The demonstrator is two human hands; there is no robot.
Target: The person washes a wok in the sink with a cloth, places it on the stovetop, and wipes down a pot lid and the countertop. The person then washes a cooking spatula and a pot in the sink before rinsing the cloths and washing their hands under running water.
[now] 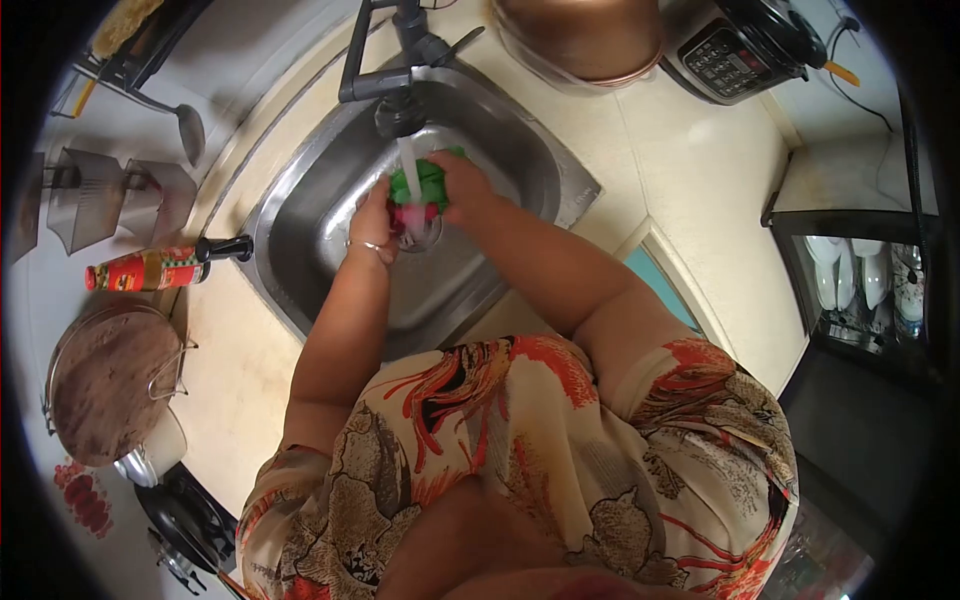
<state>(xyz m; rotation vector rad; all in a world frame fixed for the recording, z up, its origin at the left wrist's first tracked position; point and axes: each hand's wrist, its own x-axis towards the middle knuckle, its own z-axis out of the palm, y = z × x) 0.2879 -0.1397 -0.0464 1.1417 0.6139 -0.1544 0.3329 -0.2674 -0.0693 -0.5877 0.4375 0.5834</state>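
Under a stream of water from the black faucet (400, 115), both hands hold a crumpled bright green and pinkish-red bundle (425, 185). Whether it is cloth or leaves I cannot tell. My left hand (373, 215), with a bangle at its wrist, is closed on the bundle's left side. My right hand (463, 185) grips its right side, and some green shows past the fingers. Both hands are over the steel sink (290, 215), close to its drain. The fingertips are partly hidden by the bundle and the water.
A sauce bottle (150, 270) lies left of the sink, near a round wooden board (115, 385) in a wire rack. A copper-coloured pot (580, 40) and an electric cooker (735, 60) stand at the back right. A dark cabinet (860, 285) holds white spoons.
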